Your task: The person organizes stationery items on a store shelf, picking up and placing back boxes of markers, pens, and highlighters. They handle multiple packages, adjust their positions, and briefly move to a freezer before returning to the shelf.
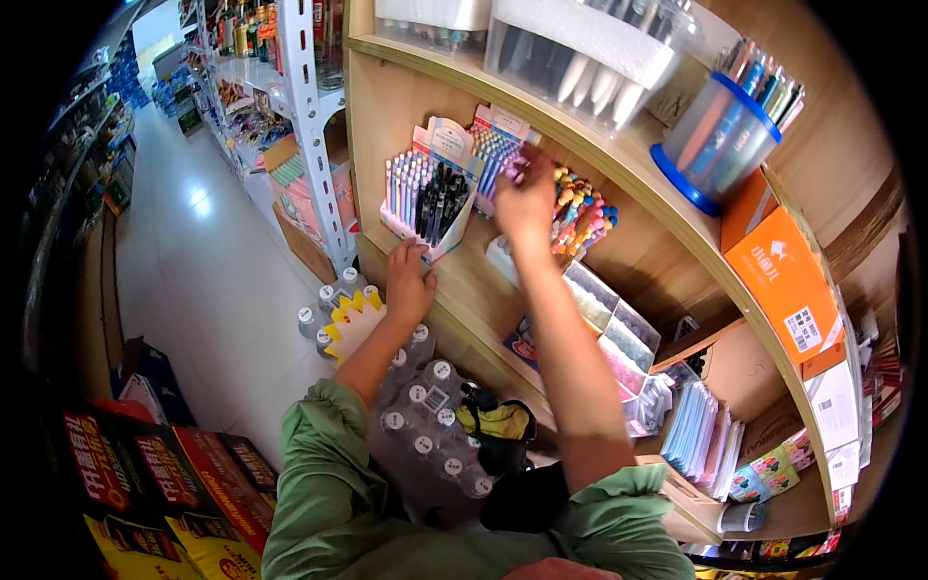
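My left hand (410,284) rests at the front edge of the wooden shelf (464,286), its fingertips against the lower corner of a cardboard display box (448,138). Black pens (441,203) and pastel pens (406,185) stand upright in that box. Farther back, my right hand (525,199) reaches over a second pen display box (505,122) filled with purple and patterned pens (493,156). Its fingers are blurred and partly hidden, so I cannot tell whether they grip a pen. Right beside it is a cluster of pens with colourful ball-shaped tops (583,210).
Above is a shelf board (616,152) with a clear plastic bin (580,65), a blue-rimmed pen holder (718,145) and an orange box (783,275). A divided tray (616,326) sits to the right. Capped plastic bottles (428,428) crowd the floor below; a metal rack post (308,123) stands left.
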Motion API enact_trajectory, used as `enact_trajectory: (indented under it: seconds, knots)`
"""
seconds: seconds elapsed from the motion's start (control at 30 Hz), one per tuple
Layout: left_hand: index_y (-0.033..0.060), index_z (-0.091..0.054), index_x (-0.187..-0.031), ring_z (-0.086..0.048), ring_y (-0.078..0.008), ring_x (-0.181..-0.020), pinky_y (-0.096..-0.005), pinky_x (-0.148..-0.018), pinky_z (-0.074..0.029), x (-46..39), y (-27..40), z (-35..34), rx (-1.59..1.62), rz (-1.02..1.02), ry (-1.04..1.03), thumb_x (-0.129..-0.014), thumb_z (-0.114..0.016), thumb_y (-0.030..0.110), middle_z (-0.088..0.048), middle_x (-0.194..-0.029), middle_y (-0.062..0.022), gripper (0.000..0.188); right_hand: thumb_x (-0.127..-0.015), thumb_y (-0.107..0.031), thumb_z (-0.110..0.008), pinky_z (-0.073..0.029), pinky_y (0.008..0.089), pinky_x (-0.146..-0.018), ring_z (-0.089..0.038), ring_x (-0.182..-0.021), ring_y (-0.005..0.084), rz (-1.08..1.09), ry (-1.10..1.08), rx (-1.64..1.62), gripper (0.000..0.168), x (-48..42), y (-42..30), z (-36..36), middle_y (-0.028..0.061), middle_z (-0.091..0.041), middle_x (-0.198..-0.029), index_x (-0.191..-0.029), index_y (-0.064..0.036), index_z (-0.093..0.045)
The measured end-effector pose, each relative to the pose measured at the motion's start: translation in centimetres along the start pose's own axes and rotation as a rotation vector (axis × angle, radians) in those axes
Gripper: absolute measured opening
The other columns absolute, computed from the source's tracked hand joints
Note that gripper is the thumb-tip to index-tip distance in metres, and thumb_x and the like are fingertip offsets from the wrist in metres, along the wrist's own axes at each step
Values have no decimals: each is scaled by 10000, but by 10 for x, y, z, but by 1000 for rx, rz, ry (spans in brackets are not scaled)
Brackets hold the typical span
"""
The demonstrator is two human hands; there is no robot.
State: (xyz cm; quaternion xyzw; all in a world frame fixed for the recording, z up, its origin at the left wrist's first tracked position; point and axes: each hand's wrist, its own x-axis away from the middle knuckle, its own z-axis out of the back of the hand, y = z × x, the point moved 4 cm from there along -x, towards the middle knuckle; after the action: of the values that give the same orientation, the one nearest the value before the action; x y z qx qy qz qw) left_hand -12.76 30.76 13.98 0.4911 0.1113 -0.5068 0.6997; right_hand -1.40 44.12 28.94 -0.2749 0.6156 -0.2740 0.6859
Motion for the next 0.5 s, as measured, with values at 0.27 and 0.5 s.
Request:
enact_trajectory:
  seconds: [0.27,0.5]
  knots:
    - [51,-581,-946,-518,-318,-982,-411,-844,-441,-23,-25,19,-192,-197,-138,-691,-678,64,-530,-977,-114,273,-783,-180,-558,-383,411,-999,-470,-1176,400,172,-432,797,524,-116,76,-35,224,-510,-1269,-1289,-65,-489]
    - [76,-558,-840,-531,-272,-911,-393,-775,-468,-38,-23,27,-184,-296,-271,-718,-644,100,-536,-893,-71,151,-767,-276,-581,-281,390,-1084,-426,-1245,358,61,-209,861,463,-139,124,-67,198,-517,-1287,-1180,-68,-593]
